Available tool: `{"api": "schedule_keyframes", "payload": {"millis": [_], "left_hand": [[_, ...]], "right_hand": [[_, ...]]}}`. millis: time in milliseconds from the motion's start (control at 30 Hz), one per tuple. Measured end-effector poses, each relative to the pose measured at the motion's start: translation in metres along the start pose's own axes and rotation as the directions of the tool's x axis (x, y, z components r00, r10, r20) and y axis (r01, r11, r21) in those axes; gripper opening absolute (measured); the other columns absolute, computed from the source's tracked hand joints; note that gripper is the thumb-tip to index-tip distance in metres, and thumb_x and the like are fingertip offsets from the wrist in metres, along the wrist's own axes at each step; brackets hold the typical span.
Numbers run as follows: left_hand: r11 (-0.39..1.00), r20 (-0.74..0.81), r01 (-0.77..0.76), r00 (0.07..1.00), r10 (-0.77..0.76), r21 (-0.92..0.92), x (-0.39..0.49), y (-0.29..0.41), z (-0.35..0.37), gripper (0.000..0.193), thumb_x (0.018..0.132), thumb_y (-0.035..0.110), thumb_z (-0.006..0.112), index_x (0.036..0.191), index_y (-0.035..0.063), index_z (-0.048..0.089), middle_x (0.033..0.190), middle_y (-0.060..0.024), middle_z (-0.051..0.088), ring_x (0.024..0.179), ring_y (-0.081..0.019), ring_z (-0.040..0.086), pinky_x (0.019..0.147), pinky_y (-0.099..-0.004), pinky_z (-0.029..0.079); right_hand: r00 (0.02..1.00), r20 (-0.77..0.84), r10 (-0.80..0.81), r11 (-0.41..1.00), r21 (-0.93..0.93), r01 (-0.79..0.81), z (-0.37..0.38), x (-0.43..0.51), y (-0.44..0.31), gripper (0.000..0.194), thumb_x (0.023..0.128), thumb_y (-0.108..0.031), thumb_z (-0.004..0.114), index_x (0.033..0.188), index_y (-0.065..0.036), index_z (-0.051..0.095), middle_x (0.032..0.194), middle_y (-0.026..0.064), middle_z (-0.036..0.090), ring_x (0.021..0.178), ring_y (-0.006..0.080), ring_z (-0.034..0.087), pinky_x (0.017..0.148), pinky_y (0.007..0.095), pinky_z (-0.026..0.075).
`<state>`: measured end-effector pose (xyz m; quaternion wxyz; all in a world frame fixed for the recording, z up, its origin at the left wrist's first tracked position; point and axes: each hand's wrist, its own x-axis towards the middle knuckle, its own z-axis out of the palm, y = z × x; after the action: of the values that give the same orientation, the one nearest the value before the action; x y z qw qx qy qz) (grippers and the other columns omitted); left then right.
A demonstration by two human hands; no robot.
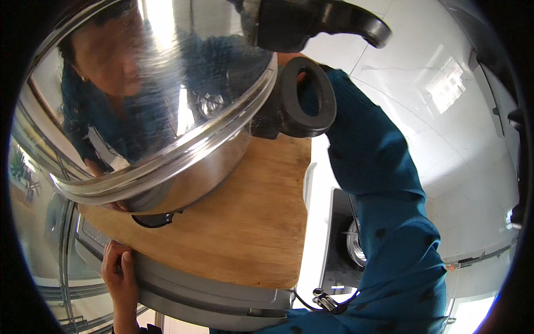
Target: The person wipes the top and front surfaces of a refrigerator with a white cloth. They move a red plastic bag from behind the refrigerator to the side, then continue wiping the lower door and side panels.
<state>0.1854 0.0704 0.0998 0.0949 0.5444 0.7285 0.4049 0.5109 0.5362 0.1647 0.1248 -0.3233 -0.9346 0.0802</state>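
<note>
A shiny steel pot [200, 179] with a domed lid [158, 121] fills the upper left, looking tilted over a wooden cutting board [258, 217]. Black handles stick out of it: a looped side handle [288, 121], a long curved one [317, 25] and a small one [154, 220] low at the front. At lower left, my left hand [119, 265] has its fingers curled over the rim of a grey tray [200, 284] under the board. My right hand [292, 57] is mostly hidden behind the pot's handles; a bit of skin shows beside the loop. Its grip is not visible.
Right of the board lies a bright white counter [319, 208] with a black gas hob [340, 234] partly behind my teal sleeve [375, 167]. A cable with a metal clip [325, 300] hangs near my body. Glossy white tiles [417, 142] line the right side.
</note>
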Motion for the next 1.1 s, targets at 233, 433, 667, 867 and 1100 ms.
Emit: {"api": "schedule_keyframes", "payload": {"millis": [233,433,667,867,1100], "left_hand": [[0.998,-0.014,0.046,0.999,-0.047,-0.039,-0.001,0.004,-0.002,0.021,0.097,0.014,0.056,0.083,-0.0008,0.054,0.077,-0.0080,0.047,0.073,-0.0196,0.046,0.068,-0.0303,0.036],[1.000,0.017,0.024,1.000,-0.024,0.010,0.003,0.009,-0.001,0.019,0.095,0.013,0.057,0.082,-0.0001,0.053,0.077,-0.0089,0.046,0.073,-0.0211,0.046,0.068,-0.0314,0.037],[1.000,-0.017,0.017,1.000,-0.017,0.013,0.002,0.009,0.000,0.019,0.096,0.012,0.056,0.081,-0.0011,0.053,0.076,-0.0096,0.047,0.073,-0.0221,0.046,0.068,-0.0319,0.037],[0.999,-0.007,0.019,1.000,-0.019,0.040,0.004,0.008,-0.002,0.021,0.096,0.011,0.054,0.080,-0.0018,0.054,0.074,-0.0100,0.047,0.071,-0.0220,0.046,0.067,-0.0326,0.037],[0.998,-0.034,-0.027,0.999,0.029,0.051,0.005,0.004,0.002,0.020,0.097,0.011,0.054,0.082,-0.0017,0.053,0.075,-0.0102,0.048,0.071,-0.0233,0.047,0.067,-0.0322,0.037]], "right_hand": [[0.959,-0.035,-0.281,0.957,0.067,0.282,0.030,0.128,-0.106,0.027,0.094,-0.016,0.060,0.118,-0.005,0.066,0.107,0.0197,0.070,0.099,0.0355,0.065,0.088,0.0420,0.051],[0.903,-0.061,-0.425,0.897,0.104,0.429,0.048,0.215,-0.201,0.026,0.095,-0.016,0.060,0.117,-0.004,0.066,0.107,0.0196,0.070,0.099,0.0350,0.065,0.088,0.0418,0.050],[0.907,-0.022,-0.421,0.902,0.094,0.421,0.045,0.202,-0.177,0.026,0.096,-0.016,0.059,0.117,-0.003,0.066,0.108,0.0196,0.070,0.099,0.0344,0.065,0.088,0.0414,0.050],[0.943,0.031,-0.332,0.940,0.090,0.328,0.039,0.135,-0.113,0.025,0.097,-0.016,0.059,0.117,-0.003,0.066,0.108,0.0196,0.070,0.098,0.0339,0.065,0.089,0.0412,0.050],[0.991,0.111,-0.069,0.995,0.077,0.060,0.032,0.004,-0.022,0.025,0.097,-0.015,0.058,0.117,-0.002,0.066,0.109,0.0195,0.070,0.098,0.0333,0.065,0.089,0.0408,0.050]]}}
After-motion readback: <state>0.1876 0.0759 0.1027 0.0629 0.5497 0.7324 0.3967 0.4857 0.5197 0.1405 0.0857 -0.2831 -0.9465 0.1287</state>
